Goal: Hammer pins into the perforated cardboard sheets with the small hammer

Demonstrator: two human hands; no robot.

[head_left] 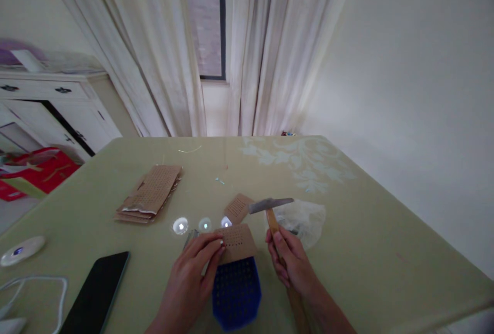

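Observation:
In my right hand [289,259] I grip the wooden handle of a hammer [271,204], its metal head raised just beyond and to the right of the cardboard. A piece of perforated brown cardboard [239,241] lies over the far part of a blue perforated plastic basket [236,293]. My left hand [193,272] is at the cardboard's left edge, thumb and fingertips pinched together over it. Something small and pale shows at those fingertips, too small to name. Thin grey metal pieces [191,236] lie partly hidden behind this hand.
A smaller perforated cardboard piece [238,208] lies behind the basket, and a cardboard stack [152,192] stands further left. A clear plastic bag [309,221] is beyond my right hand. At left are a phone [96,293], a white cable [64,293] and a white oval device [23,250].

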